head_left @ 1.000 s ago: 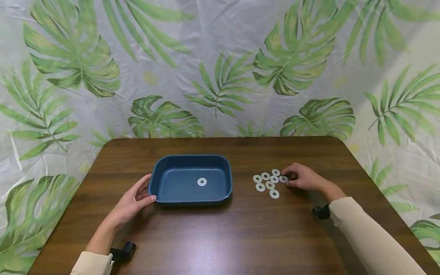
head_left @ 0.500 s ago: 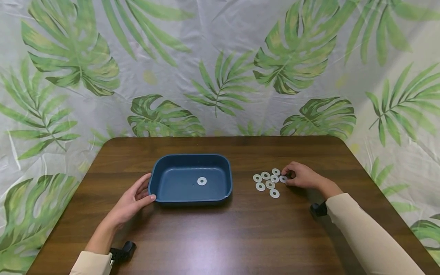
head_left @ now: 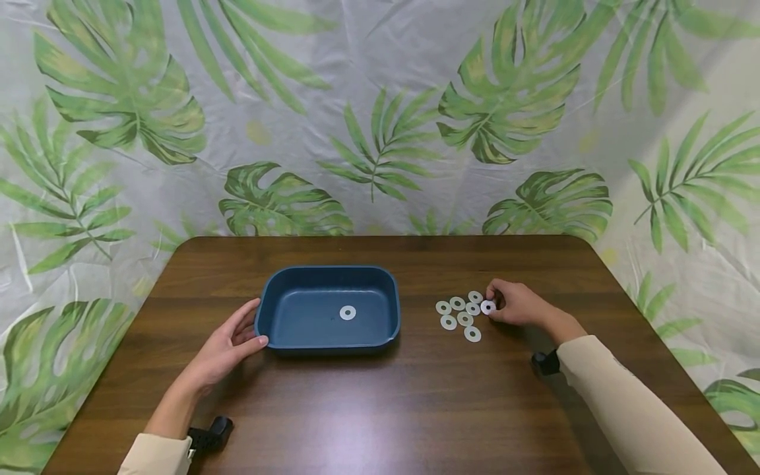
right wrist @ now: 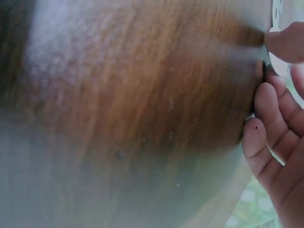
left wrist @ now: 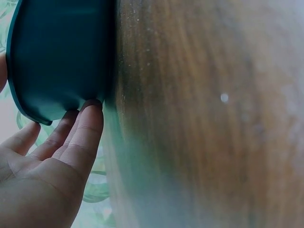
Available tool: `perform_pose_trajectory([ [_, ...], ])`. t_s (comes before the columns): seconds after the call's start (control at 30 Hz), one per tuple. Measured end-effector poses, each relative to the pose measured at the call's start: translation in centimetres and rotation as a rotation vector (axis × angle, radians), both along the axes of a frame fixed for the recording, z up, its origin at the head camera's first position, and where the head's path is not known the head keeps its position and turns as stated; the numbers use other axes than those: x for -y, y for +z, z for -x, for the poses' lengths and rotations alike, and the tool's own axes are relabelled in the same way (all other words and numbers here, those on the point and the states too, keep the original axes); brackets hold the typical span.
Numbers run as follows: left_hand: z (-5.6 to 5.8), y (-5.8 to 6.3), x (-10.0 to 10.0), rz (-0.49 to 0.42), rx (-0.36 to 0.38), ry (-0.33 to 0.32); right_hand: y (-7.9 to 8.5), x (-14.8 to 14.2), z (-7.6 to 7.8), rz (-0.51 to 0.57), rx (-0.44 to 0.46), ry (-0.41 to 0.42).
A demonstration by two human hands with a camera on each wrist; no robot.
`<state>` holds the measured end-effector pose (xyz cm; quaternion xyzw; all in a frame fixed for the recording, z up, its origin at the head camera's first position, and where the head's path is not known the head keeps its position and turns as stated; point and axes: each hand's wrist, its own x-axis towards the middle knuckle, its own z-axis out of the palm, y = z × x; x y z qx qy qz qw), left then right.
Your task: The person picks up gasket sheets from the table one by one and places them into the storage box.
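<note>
Right of middle, ring: round, flat, tipped up, pinched by right hand.
Blue tray: smooth, long sideways, left hand gripping its left end.

left arm extends forward and inward from the lower left. left hand — thumb set well apart from the fingers, which lie nearly straight. right arm extends forward, slanting leftward. right hand — thumb and index finger opposed in a pinch; other fingers bent.
</note>
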<state>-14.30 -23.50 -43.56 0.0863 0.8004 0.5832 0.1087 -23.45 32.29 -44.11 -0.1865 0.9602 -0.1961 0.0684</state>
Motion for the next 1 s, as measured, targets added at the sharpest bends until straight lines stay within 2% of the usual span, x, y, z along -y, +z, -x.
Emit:
perform_pose_trajectory([
  [0.5, 0.00, 0.07, 0.05, 0.007, -0.001, -0.010, -0.40, -0.54, -0.12, 0.063, 0.053, 0.006],
  [1.0, -0.01, 0.21, -0.01, -0.002, 0.002, -0.013, 0.15, -0.58, -0.42, 0.053, 0.087, 0.021],
])
